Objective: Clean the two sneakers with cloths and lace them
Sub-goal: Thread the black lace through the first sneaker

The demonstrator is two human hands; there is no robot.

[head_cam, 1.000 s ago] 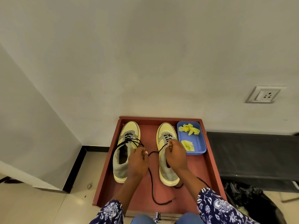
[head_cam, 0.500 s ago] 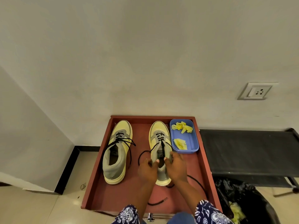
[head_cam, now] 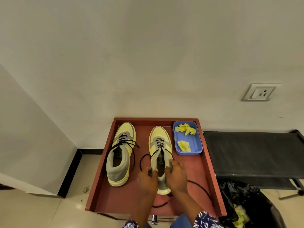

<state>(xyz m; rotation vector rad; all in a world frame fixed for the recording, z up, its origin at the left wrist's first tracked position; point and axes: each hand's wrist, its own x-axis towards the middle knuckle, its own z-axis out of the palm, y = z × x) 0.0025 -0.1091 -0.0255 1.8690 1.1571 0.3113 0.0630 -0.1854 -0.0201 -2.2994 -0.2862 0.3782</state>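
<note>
Two yellow and grey sneakers stand toe-away on a red tray point(head_cam: 207, 170). The left sneaker point(head_cam: 120, 153) has black laces hanging loose over its sides. The right sneaker point(head_cam: 160, 150) is laced partway; its black lace point(head_cam: 144, 159) loops out to the left and trails behind the heel. My left hand point(head_cam: 147, 180) pinches the lace at the left of the shoe's collar. My right hand point(head_cam: 176, 176) grips the right of the collar, with a lace end running back from under it. Both hands hide the heel.
A blue tub point(head_cam: 196, 145) with yellow cloths point(head_cam: 185, 129) sits at the tray's far right corner. A black bench point(head_cam: 253, 153) lies to the right, a black bin bag point(head_cam: 246, 206) below it. A white wall is close behind, with a socket point(head_cam: 260, 92).
Both hands moved back from the eyelets and the spread lace ends to the collar of the right sneaker. The lace now loops slack on the left. The view shifted slightly.
</note>
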